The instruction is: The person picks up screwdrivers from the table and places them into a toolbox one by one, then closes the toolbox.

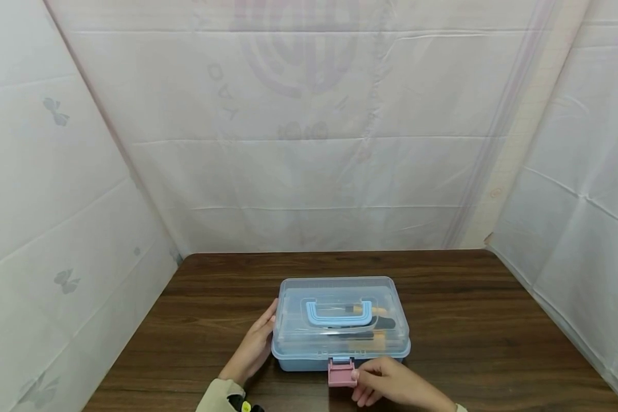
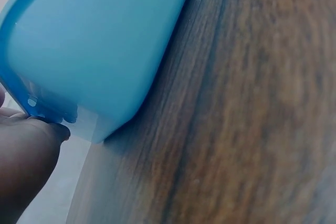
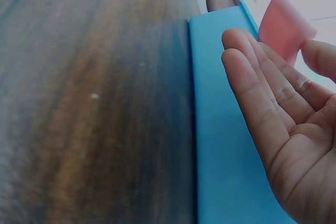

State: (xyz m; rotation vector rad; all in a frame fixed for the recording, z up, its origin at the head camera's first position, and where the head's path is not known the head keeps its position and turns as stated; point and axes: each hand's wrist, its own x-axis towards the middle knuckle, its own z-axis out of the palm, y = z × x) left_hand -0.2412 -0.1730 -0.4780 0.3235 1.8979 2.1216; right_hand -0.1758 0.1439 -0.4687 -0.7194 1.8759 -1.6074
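Note:
A blue plastic storage box (image 1: pixel 304 364) with a clear lid (image 1: pixel 298 292) stands on the table, its lid down. On the lid lies a light blue carrying handle (image 1: pixel 340 320). My right hand (image 1: pixel 388 380) pinches the pink latch (image 1: pixel 341 376) at the box's front between thumb and finger; the latch sticks outward from the rim. In the right wrist view the other fingers (image 3: pixel 252 87) extend beside the blue front wall. My left hand (image 1: pixel 252 350) rests with straight fingers against the box's left side, and its thumb (image 2: pixel 50 129) touches near the rim in the left wrist view.
Through the lid show several items with dark and orange-yellow parts (image 1: pixel 376 341). The box sits on a dark wood-grain table (image 1: pixel 211 309). White sheeting (image 1: pixel 288 189) hangs behind the table and along both sides.

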